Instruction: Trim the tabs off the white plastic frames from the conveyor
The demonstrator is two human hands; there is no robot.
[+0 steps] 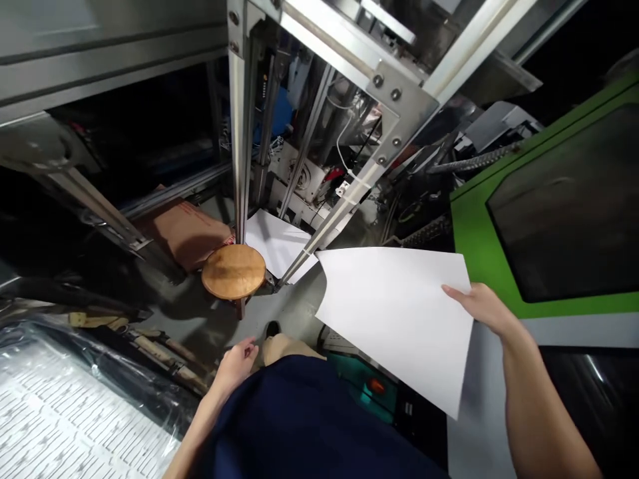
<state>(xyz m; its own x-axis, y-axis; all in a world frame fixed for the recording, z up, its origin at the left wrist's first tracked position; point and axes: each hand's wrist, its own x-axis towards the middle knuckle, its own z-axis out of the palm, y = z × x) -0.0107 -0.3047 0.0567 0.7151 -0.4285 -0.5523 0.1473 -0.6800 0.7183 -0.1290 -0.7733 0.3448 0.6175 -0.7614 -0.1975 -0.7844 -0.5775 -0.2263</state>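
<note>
My right hand (482, 303) grips the right edge of a large white sheet (394, 306), with the thumb on top and the other fingers hidden underneath. The sheet bends a little at its far left end and looks like paper or thin card. Low in front of my body, my left hand (239, 361) hangs with its fingers loosely curled and nothing visible in them. Beyond that hand stands a round wooden stool (233, 271). Another white sheet (277, 238) lies low behind the metal frame post.
A metal machine frame (239, 146) rises ahead, with machinery inside it. To the right is a green machine panel (474, 219) with a dark window. A brown cardboard piece (187, 229) lies past the stool. Plastic-wrapped printed sheets (70, 426) are at lower left.
</note>
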